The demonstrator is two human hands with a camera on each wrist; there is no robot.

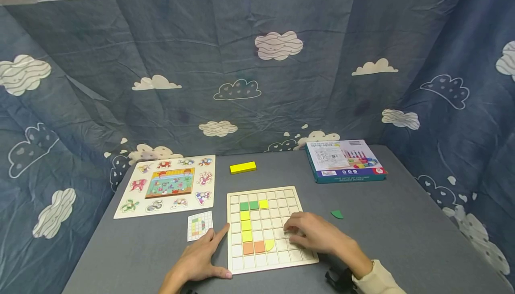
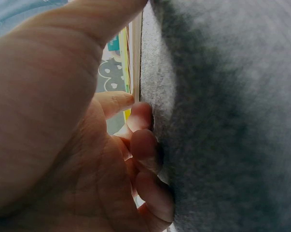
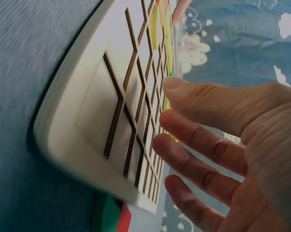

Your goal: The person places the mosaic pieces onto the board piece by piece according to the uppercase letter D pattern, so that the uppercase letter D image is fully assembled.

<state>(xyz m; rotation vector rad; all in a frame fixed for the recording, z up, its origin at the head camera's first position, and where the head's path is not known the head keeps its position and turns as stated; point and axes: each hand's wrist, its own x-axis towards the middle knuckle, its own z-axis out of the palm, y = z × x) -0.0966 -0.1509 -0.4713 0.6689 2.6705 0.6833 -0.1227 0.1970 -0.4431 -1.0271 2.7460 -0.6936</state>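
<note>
A wooden grid board point(image 1: 257, 224) lies flat on the table. On it sit two green square tiles point(image 1: 254, 205), several yellow square tiles point(image 1: 246, 225), two orange tiles point(image 1: 248, 248) and a yellow quarter-round tile point(image 1: 269, 245). My left hand point(image 1: 199, 258) rests at the board's left edge, index fingertip and thumb spread along it. Over the board's right side hovers my right hand point(image 1: 318, 231), fingers loosely bent. In the right wrist view no piece shows between the thumb point(image 3: 198, 99) and fingers. A green quarter-round piece point(image 1: 337, 214) lies right of that hand.
A small printed pattern card point(image 1: 200, 225) lies left of the board. Beyond it is a sea-animal puzzle board point(image 1: 137, 200). A yellow block point(image 1: 243, 167) lies behind the grid board, and a printed toy box point(image 1: 346, 162) at back right. Cloud-patterned cloth point(image 1: 237, 115) hangs behind the table.
</note>
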